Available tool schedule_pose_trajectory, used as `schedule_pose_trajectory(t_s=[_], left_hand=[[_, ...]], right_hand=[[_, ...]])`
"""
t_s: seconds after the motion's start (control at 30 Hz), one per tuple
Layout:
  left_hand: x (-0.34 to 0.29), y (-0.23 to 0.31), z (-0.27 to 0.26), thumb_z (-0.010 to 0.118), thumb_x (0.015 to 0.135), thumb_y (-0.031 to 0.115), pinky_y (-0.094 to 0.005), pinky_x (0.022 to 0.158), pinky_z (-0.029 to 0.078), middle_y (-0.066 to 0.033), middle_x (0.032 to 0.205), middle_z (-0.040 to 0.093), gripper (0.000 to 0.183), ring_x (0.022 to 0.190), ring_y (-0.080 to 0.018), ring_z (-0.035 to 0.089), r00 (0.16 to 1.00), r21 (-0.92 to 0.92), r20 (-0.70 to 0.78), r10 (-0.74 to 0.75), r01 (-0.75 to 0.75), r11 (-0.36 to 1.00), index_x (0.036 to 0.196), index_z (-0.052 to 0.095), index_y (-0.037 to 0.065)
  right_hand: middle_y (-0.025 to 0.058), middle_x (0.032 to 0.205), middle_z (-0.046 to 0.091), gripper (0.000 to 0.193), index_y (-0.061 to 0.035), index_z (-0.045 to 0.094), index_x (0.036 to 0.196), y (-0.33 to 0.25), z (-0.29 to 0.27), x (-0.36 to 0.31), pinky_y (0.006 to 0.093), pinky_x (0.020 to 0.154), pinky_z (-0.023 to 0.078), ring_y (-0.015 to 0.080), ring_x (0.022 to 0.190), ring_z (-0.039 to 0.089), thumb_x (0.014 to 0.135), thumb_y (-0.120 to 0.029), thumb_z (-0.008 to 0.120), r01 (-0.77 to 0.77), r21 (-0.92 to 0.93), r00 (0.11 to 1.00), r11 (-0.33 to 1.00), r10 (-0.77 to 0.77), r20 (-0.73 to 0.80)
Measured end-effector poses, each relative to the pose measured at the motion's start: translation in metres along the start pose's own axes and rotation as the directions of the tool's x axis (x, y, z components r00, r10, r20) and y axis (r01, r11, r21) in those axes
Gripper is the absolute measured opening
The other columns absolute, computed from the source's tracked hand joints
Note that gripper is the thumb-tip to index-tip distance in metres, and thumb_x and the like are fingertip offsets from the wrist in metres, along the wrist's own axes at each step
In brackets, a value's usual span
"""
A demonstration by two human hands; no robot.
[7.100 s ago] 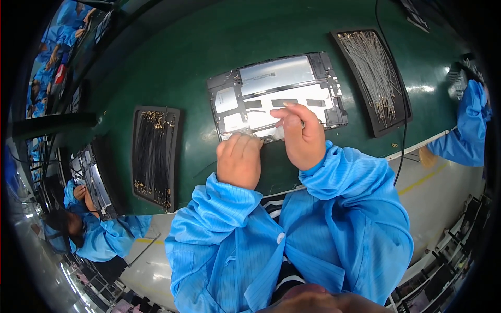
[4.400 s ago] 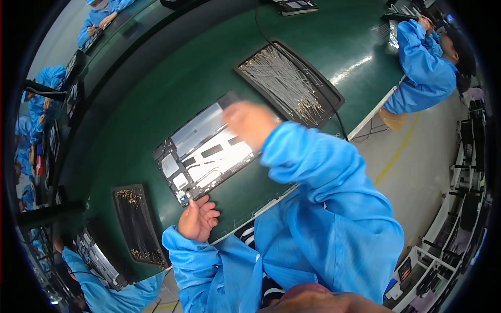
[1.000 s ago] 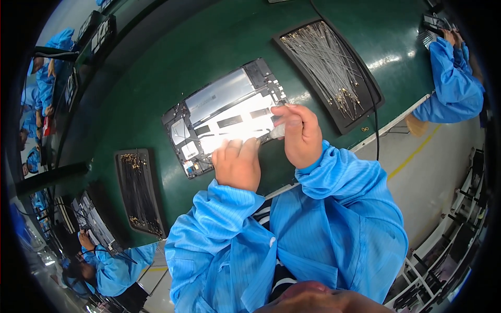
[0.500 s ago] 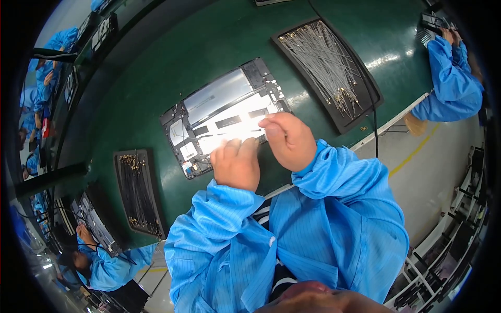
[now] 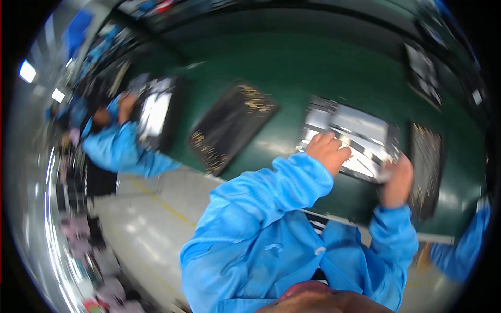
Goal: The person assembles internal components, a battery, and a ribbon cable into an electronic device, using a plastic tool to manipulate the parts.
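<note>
An open tablet-like device (image 5: 360, 125) lies flat on the green counter (image 5: 292, 68), right of centre and towards the near edge. The left hand (image 5: 329, 150) is over its near left part, fingers bent and close together on the white area; the thumb is hidden, so I cannot tell whether it pinches anything. The right hand (image 5: 399, 177) is at the near right corner, too blurred to show whether its fingers are apart, together or clamped on something.

As for progress, the work looks partway through. The large silver panel sits in the far half of the device, with the white area and dark strips on the near side, and no cover lies over these parts, so closing up appears not yet done. Whether a cable is already fitted cannot be made out.

Plenty of thin pieces with gold-coloured ends remain in the left tray (image 5: 232, 128), well apart from the device, and in the right tray (image 5: 425, 167), just beside the right hand.
</note>
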State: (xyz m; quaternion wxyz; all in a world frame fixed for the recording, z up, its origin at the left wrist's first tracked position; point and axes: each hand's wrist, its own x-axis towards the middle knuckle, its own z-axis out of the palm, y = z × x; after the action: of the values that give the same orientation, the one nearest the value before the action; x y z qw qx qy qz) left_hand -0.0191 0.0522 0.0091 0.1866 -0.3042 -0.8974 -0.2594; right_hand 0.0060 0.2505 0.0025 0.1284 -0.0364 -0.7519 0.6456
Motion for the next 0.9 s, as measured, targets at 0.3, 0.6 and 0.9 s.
schedule_pose_trajectory(t_s=[0.3, 0.6, 0.9], left_hand=[[-0.08, -0.037, -0.048, 0.047, 0.077, 0.028, -0.0397, 0.074, 0.037, -0.0195, 0.089, 0.054, 0.038, 0.082, -0.0329, 0.049, 0.805, -0.064, 0.069, -0.589, 0.593, 0.802, 0.103, 0.049, 0.0], [-0.079, -0.054, -0.038, 0.047, 0.077, 0.026, -0.039, 0.074, 0.037, -0.019, 0.088, 0.053, 0.039, 0.083, -0.0322, 0.048, 0.745, -0.141, 0.131, -0.654, 0.667, 0.731, 0.105, 0.047, 0.0], [-0.06, -0.065, -0.049, 0.054, 0.072, 0.031, -0.0369, 0.081, 0.037, -0.0193, 0.1, 0.051, 0.052, 0.093, -0.0331, 0.048, 0.625, -0.059, -0.063, -0.778, 0.776, 0.628, 0.111, 0.041, -0.001]], right_hand=[[0.0048, 0.077, 0.048, 0.047, -0.0037, 0.037, 0.116, 0.003, -0.033, -0.021, 0.0208, 0.037, 0.036, 0.0087, 0.05, 0.043, 0.081, -0.036, 0.043, -0.623, -0.118, 0.781, 0.773, 0.623, -0.049], [0.0044, 0.051, 0.043, 0.04, -0.004, 0.048, 0.084, -0.015, -0.025, -0.023, 0.0232, 0.027, 0.032, 0.0128, 0.035, 0.042, 0.079, -0.043, 0.043, -0.783, -0.108, 0.559, 0.613, 0.769, 0.312], [0.0003, 0.055, 0.047, 0.036, -0.01, 0.052, 0.09, -0.044, 0.034, 0.044, 0.02, 0.03, 0.03, 0.0095, 0.037, 0.04, 0.075, -0.042, 0.049, -0.732, 0.079, 0.676, 0.677, 0.705, 0.215]])
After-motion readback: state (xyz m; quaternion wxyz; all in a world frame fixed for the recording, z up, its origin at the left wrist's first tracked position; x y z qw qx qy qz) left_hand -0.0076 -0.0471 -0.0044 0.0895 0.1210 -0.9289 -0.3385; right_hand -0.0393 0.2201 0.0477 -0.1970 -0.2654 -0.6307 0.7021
